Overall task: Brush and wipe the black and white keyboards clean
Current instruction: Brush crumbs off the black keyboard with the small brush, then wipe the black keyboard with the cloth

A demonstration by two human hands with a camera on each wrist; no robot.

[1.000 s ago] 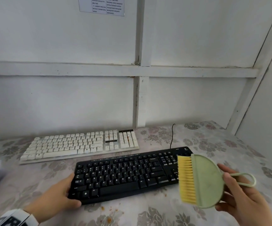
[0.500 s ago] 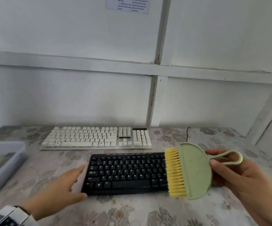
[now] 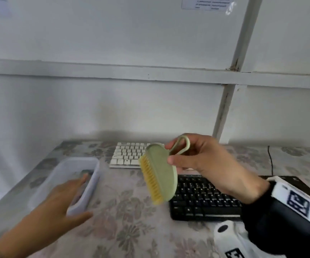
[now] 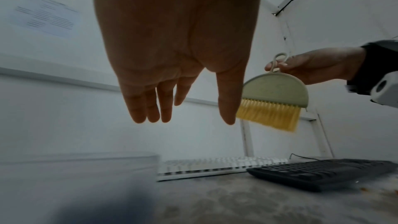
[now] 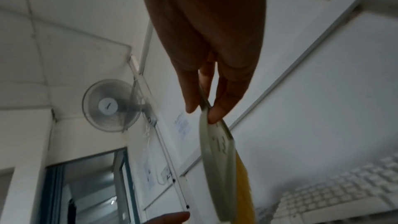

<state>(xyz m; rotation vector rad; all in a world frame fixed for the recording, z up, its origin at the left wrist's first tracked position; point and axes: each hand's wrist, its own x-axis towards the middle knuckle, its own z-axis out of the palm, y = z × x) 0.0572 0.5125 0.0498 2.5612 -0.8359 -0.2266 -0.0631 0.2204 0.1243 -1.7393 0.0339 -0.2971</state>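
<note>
My right hand pinches the loop handle of a pale green brush with yellow bristles, held in the air left of the black keyboard. The brush hangs bristles down in the left wrist view; thumb and finger pinch the brush in the right wrist view. The white keyboard lies behind it by the wall. My left hand is open with straight fingers, hovering over the near end of a clear plastic tub. Whether it touches the tub is unclear.
A floral cloth covers the table. The black keyboard's cable runs along the back right. The white panelled wall stands right behind the table. A fan hangs on the wall in the right wrist view.
My view has swung left. The left hand left the black keyboard's corner and moved left to the tub. The right hand carried the brush up and left, tilting it.
</note>
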